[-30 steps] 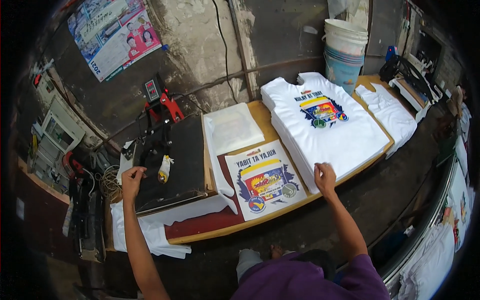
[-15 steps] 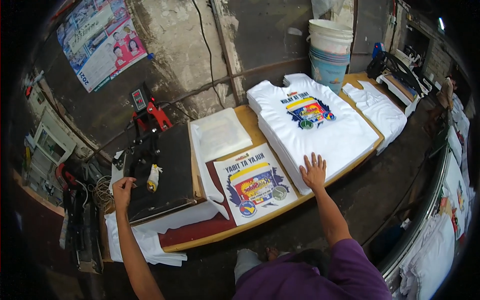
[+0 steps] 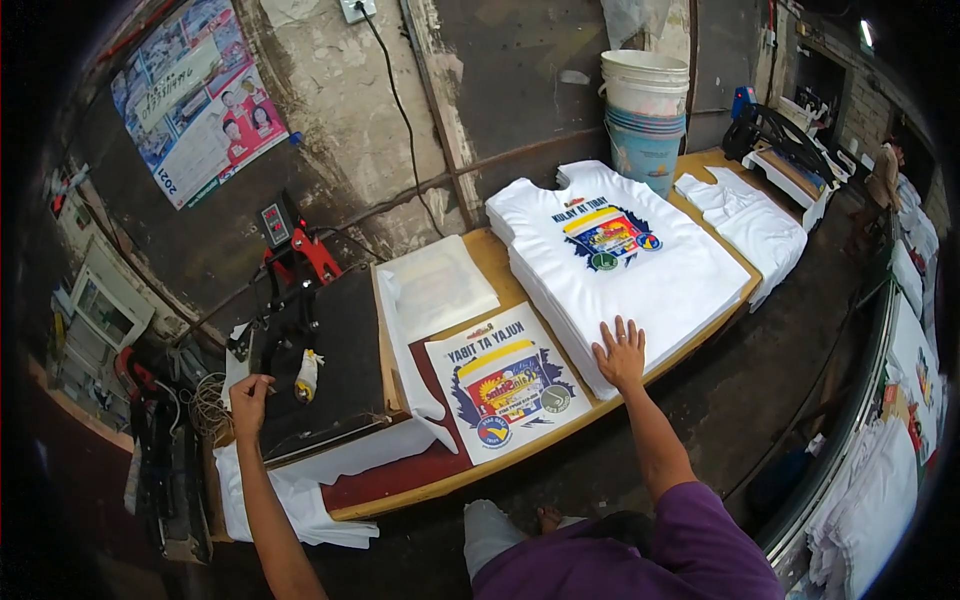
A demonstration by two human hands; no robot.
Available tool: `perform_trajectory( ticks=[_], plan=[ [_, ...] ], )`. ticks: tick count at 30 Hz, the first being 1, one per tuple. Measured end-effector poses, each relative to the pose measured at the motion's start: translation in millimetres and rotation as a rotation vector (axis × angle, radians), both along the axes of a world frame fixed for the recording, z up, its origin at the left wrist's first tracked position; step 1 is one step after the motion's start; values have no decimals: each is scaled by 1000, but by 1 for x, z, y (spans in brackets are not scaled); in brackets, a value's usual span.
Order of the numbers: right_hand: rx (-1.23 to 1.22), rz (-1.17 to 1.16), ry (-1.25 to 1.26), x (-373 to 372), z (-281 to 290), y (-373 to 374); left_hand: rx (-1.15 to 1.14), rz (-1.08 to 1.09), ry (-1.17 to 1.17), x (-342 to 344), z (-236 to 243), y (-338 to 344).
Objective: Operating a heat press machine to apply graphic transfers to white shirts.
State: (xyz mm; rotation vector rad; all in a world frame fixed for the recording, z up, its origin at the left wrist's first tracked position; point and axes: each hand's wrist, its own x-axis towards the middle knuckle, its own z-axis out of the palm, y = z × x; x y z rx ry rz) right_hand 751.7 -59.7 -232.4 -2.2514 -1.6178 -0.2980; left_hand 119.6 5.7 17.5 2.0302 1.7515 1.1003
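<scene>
My right hand (image 3: 622, 358) lies flat with fingers spread on the near edge of a tall stack of white T-shirts (image 3: 690, 300). The top shirt carries a colourful print (image 3: 612, 237). At the left, my left hand (image 3: 249, 397) is closed beside the dark top of a heat press (image 3: 345, 370); what its fingers hold, if anything, is hidden. A wrapped white and yellow piece (image 3: 308, 377) rises from the press. White fabric (image 3: 400, 440) sticks out under the press top. Between press and stack lies a printed transfer sheet (image 3: 512, 385) with its design mirrored.
Pale sheets (image 3: 440, 290) lie behind the transfer sheet. Stacked buckets (image 3: 643, 120) stand at the back, with more white shirts (image 3: 750, 225) to their right. A second press (image 3: 790, 150) is at far right. White garments (image 3: 870, 500) hang at lower right. A cord (image 3: 400, 110) runs down the wall.
The view has shifted slightly. My right hand stays flat on the shirts and my left hand stays closed by the heat press.
</scene>
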Motion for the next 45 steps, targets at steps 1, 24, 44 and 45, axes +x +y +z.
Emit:
perform_trajectory(
  ticks=[1, 24, 44, 45],
  plan=[
    [-4, 0, 2, -1, -1, 0, 7, -3, -12, -1, -1, 0],
    [-32, 27, 46, -6, 7, -1, 49, 38, 1, 1, -2, -4],
    [-108, 13, 89, -9, 17, -4, 59, 53, -31, 3, 1, -3],
    [-105, 4, 89, -6, 18, -7, 61, 45, -32, 5, 0, -2]
  ],
)
